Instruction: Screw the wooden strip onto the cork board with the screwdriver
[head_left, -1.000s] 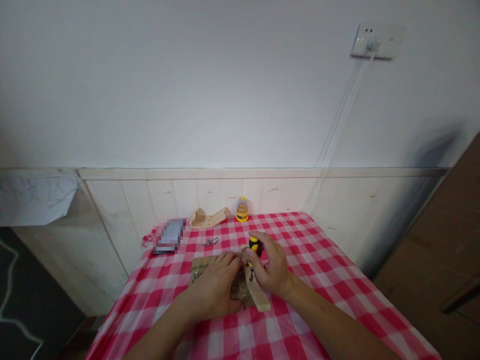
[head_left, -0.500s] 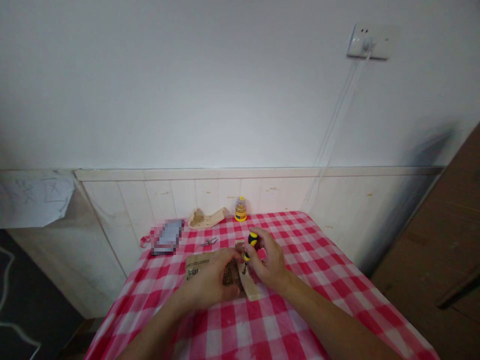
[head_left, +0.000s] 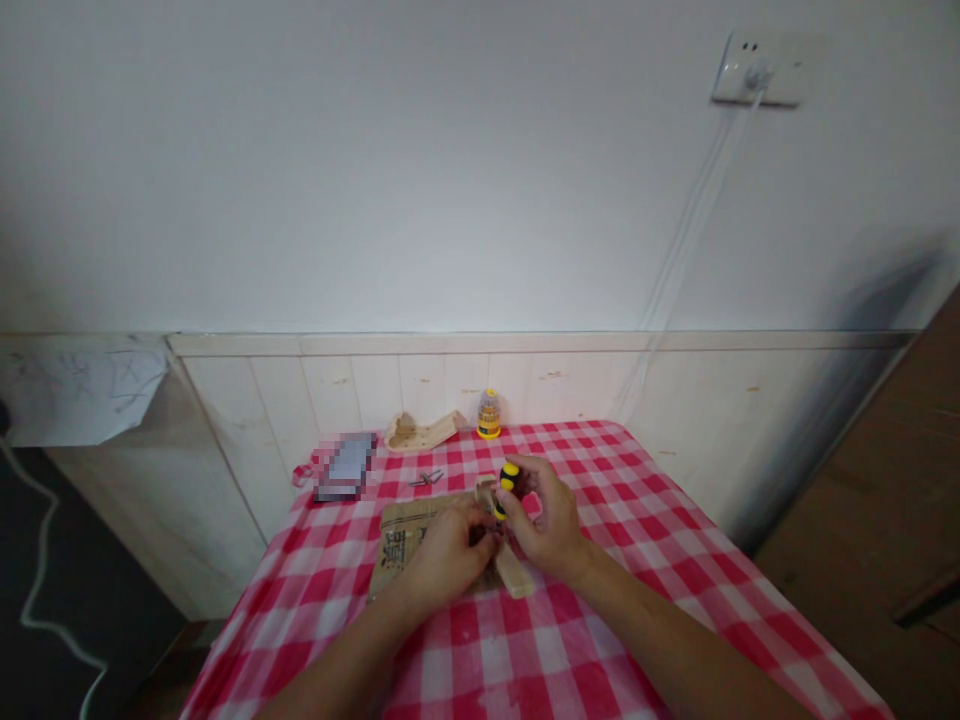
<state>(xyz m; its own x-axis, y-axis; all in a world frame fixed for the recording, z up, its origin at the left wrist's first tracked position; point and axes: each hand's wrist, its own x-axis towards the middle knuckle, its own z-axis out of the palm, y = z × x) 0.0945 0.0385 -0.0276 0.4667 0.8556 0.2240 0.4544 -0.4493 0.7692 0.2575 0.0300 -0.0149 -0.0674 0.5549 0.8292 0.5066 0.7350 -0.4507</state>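
Note:
My right hand (head_left: pixel 546 522) is closed round a short yellow-and-black screwdriver (head_left: pixel 509 481), held upright with its tip down on a pale wooden strip (head_left: pixel 514 575). My left hand (head_left: pixel 448 552) lies beside it, fingers pinched together at the screwdriver's tip, where what they hold is too small to make out. Both hands rest over a brown paper sheet with print (head_left: pixel 399 540) on the red-and-white checked tablecloth (head_left: pixel 600 560).
Near the table's far edge lie a curved wooden piece (head_left: pixel 420 432), a yellow jar of screwdriver bits (head_left: pixel 489 414), a few loose screws (head_left: pixel 425 479) and a blurred dark flat object (head_left: pixel 343 467). A wall socket (head_left: pixel 765 68) with a cable hangs above right.
The screwdriver and both hands stay at the wooden strip. My left fingers have drawn in closer to the screwdriver tip. The head camera has shifted slightly.

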